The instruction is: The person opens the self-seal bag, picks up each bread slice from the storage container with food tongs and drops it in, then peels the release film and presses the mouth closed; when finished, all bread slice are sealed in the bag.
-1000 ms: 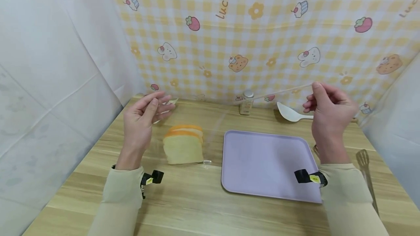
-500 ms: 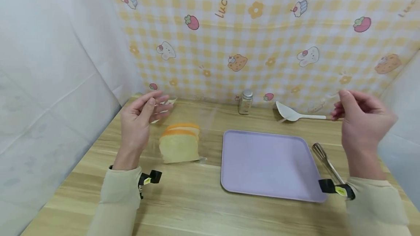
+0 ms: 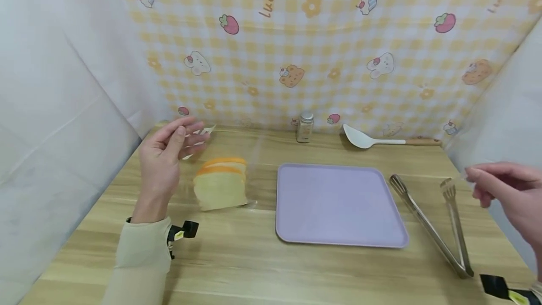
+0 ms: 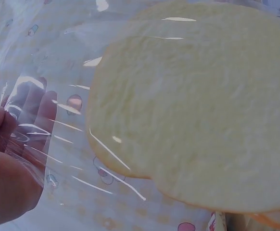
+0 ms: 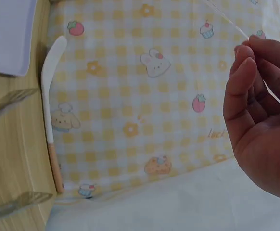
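My left hand (image 3: 161,161) pinches the edge of a clear plastic bag (image 4: 65,122) between thumb and forefinger, its other fingers spread behind the film. Inside the bag hang slices of bread (image 3: 220,189) with orange crust, held above the table. The left wrist view shows one pale slice (image 4: 202,106) up close through the shiny film. At the far right, my right hand (image 3: 514,196) pinches the end of a thin clear strip (image 5: 229,20), which shows in the right wrist view. The strip's other end cannot be made out.
A lilac tray (image 3: 338,206) lies mid-table, with spread metal tongs (image 3: 429,225) to its right. Along the back curtain are a glass shaker (image 3: 305,128) and a white spoon (image 3: 360,138) with a wooden handle. A pale packet (image 3: 207,131) lies partly behind my left hand.
My right hand has moved right and down, carrying the strip away from the bag. The tongs have come into full view. My left hand still holds the bag, and the head view has shifted slightly.
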`<state>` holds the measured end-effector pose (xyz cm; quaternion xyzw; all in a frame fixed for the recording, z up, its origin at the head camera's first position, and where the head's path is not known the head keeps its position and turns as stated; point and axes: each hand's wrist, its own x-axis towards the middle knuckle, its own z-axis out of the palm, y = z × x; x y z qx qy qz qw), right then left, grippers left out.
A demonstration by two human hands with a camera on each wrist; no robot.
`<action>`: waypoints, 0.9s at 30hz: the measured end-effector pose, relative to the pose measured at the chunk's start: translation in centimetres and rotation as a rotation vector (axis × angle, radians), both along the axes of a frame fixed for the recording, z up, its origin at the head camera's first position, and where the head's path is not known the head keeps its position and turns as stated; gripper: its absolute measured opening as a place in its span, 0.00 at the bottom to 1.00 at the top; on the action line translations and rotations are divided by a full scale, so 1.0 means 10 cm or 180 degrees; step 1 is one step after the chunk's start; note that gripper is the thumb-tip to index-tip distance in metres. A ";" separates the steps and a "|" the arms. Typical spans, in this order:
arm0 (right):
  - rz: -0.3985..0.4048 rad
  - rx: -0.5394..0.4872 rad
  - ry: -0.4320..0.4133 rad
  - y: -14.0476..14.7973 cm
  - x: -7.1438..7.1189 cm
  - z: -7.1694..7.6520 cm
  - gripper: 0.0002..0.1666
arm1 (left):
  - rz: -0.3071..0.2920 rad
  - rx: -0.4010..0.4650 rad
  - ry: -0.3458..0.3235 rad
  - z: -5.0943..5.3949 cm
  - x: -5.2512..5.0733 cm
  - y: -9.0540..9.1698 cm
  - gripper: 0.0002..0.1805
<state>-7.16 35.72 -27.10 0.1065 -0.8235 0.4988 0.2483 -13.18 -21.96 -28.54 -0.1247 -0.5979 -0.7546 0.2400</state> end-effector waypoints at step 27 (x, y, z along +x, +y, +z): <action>0.0357 0.2453 -0.1907 -0.06 -0.44 -0.86 0.08 | -0.0016 -0.0006 0.0036 -0.02 -0.01 -0.02 0.18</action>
